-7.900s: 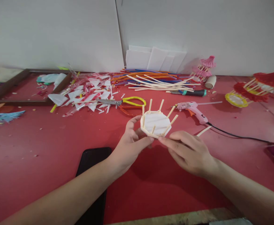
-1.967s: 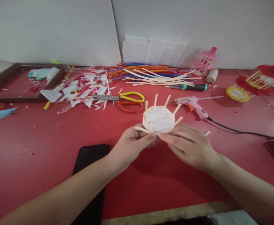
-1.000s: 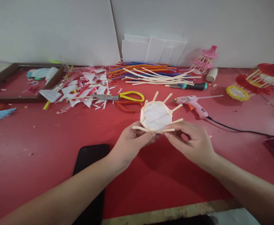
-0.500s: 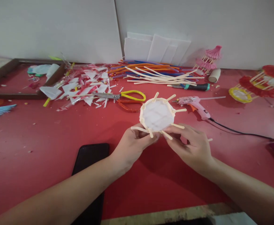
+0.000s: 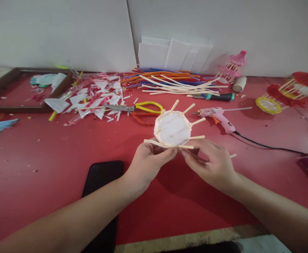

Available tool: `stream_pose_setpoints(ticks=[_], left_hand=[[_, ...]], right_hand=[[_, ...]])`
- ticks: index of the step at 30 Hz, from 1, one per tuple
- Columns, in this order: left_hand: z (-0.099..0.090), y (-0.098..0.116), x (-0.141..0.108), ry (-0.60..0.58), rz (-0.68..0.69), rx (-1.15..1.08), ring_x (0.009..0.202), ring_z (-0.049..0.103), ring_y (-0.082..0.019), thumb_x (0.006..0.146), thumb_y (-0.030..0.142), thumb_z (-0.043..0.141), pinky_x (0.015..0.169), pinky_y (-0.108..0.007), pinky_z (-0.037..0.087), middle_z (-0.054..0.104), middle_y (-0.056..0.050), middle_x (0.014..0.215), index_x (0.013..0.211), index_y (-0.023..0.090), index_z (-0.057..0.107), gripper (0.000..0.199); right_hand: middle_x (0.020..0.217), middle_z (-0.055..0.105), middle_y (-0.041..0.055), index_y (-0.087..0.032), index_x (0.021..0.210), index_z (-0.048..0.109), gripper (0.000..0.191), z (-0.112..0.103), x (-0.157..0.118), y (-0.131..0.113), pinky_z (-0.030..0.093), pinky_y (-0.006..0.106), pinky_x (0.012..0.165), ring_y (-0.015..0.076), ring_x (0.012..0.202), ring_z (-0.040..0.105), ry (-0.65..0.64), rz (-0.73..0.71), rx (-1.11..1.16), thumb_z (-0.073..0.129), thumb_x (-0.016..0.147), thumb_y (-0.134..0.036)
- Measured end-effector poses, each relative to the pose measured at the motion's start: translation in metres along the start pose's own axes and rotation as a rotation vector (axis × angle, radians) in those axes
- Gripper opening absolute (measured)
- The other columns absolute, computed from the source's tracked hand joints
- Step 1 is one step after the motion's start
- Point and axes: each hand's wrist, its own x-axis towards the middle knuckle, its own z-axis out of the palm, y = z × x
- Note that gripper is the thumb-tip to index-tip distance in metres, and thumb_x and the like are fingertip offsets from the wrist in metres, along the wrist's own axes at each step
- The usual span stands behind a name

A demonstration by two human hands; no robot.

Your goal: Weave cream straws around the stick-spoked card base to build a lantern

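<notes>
Between both hands is a round white disc [image 5: 173, 129] with a cream rim and several short cream sticks jutting out around it. My left hand [image 5: 150, 163] pinches its lower left edge, thumb at the near rim. My right hand [image 5: 210, 160] is closed on the lower right edge, its fingertips close to the left thumb. Part of the rim and some fingers are hidden behind the disc and sticks. Beyond the disc lie yellow-handled scissors [image 5: 148, 106], and a pink glue gun [image 5: 218, 116] rests to its right.
Colored and cream strips [image 5: 180, 84], a cutter [image 5: 222, 97] and white sheets [image 5: 154, 56] are at the back. Scraps [image 5: 98, 95] and a brown frame [image 5: 17, 109] lie left. A black phone [image 5: 101, 175] is beside my left forearm. Red [image 5: 296, 95] and pink [image 5: 234, 66] models stand right.
The disc has turned and tilted in my hands, so its sticks point in different directions. It has shifted slightly left, and my right fingertips are nearer the left thumb.
</notes>
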Motion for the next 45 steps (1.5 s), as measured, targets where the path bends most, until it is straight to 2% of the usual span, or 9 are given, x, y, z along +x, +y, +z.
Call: stream_pose_setpoints(ticks=[7, 10, 14, 18, 21, 25, 33, 40, 45], left_hand=[[-0.004, 0.003, 0.004, 0.185, -0.007, -0.077, 0.071, 0.067, -0.010, 0.069, 0.024, 0.085, 0.073, -0.021, 0.055, 0.075, 0.000, 0.075, 0.076, 0.018, 0.078, 0.011], [-0.007, 0.004, 0.005, 0.241, 0.013, -0.075, 0.070, 0.067, -0.010, 0.067, 0.025, 0.085, 0.070, -0.020, 0.056, 0.075, 0.000, 0.075, 0.073, 0.018, 0.077, 0.012], [-0.006, 0.008, 0.004, 0.249, 0.111, 0.079, 0.073, 0.068, -0.012, 0.072, 0.025, 0.081, 0.070, -0.022, 0.056, 0.074, -0.001, 0.075, 0.072, 0.018, 0.075, 0.009], [-0.004, 0.012, 0.001, 0.245, 0.260, 0.335, 0.086, 0.071, -0.019, 0.074, 0.019, 0.077, 0.077, -0.027, 0.057, 0.075, -0.003, 0.081, 0.077, 0.019, 0.074, 0.004], [-0.003, 0.014, -0.001, 0.234, 0.304, 0.447, 0.090, 0.072, -0.022, 0.072, 0.016, 0.076, 0.078, -0.030, 0.057, 0.078, -0.003, 0.087, 0.085, 0.020, 0.073, 0.014], [-0.001, 0.016, -0.002, 0.216, 0.308, 0.442, 0.096, 0.072, -0.023, 0.071, 0.014, 0.073, 0.080, -0.030, 0.057, 0.079, -0.005, 0.095, 0.092, 0.020, 0.072, 0.022], [-0.002, 0.015, -0.002, 0.210, 0.156, 0.446, 0.087, 0.072, -0.025, 0.071, 0.020, 0.075, 0.068, -0.029, 0.054, 0.079, -0.006, 0.092, 0.089, 0.018, 0.074, 0.018], [-0.001, 0.010, -0.001, 0.236, 0.122, 0.497, 0.084, 0.072, -0.024, 0.072, 0.015, 0.074, 0.070, -0.030, 0.054, 0.079, -0.005, 0.084, 0.077, 0.016, 0.074, 0.005], [-0.002, 0.001, 0.001, 0.126, -0.015, 0.181, 0.082, 0.072, -0.020, 0.075, 0.024, 0.077, 0.073, -0.028, 0.055, 0.079, -0.006, 0.084, 0.079, 0.015, 0.076, 0.010]], right_hand=[[0.069, 0.065, -0.0022, -0.021, 0.086, 0.062, 0.003, -0.010, 0.000, 0.008, 0.043, 0.018, 0.052, 0.0077, 0.057, 0.056, -0.202, 0.234, 0.085, 0.060, 0.088, -0.020], [0.064, 0.059, -0.0031, -0.020, 0.077, 0.061, 0.013, -0.021, 0.001, 0.011, 0.039, 0.018, 0.049, 0.0068, 0.053, 0.051, -0.251, 0.343, 0.162, 0.059, 0.090, -0.024], [0.061, 0.058, -0.0032, -0.020, 0.073, 0.061, 0.021, -0.031, 0.001, 0.009, 0.040, 0.017, 0.045, 0.0060, 0.049, 0.051, -0.247, 0.495, 0.428, 0.060, 0.091, -0.030], [0.060, 0.062, -0.0047, -0.022, 0.083, 0.065, 0.013, -0.027, -0.004, -0.001, 0.042, 0.016, 0.041, 0.0054, 0.043, 0.053, -0.146, 0.513, 0.696, 0.064, 0.091, -0.033], [0.061, 0.064, -0.0064, -0.026, 0.092, 0.067, 0.003, -0.022, -0.010, -0.010, 0.043, 0.016, 0.040, 0.0047, 0.040, 0.052, -0.022, 0.437, 0.615, 0.065, 0.091, -0.028], [0.073, 0.070, -0.0030, -0.027, 0.095, 0.070, 0.012, -0.022, -0.011, -0.020, 0.050, 0.018, 0.051, 0.0078, 0.058, 0.062, 0.101, 0.213, 0.202, 0.066, 0.089, -0.018], [0.074, 0.072, 0.0011, -0.024, 0.109, 0.069, 0.028, -0.023, -0.005, -0.021, 0.057, 0.028, 0.060, 0.0151, 0.063, 0.066, 0.085, -0.333, -0.227, 0.066, 0.085, -0.009], [0.069, 0.070, -0.0002, -0.020, 0.103, 0.070, 0.024, -0.021, -0.002, -0.019, 0.054, 0.027, 0.058, 0.0137, 0.058, 0.061, 0.100, -0.507, -0.383, 0.068, 0.083, -0.007], [0.074, 0.070, 0.0032, -0.015, 0.100, 0.069, 0.015, -0.006, -0.007, -0.012, 0.053, 0.027, 0.062, 0.0137, 0.064, 0.062, -0.033, -0.432, -0.321, 0.062, 0.089, -0.009]])
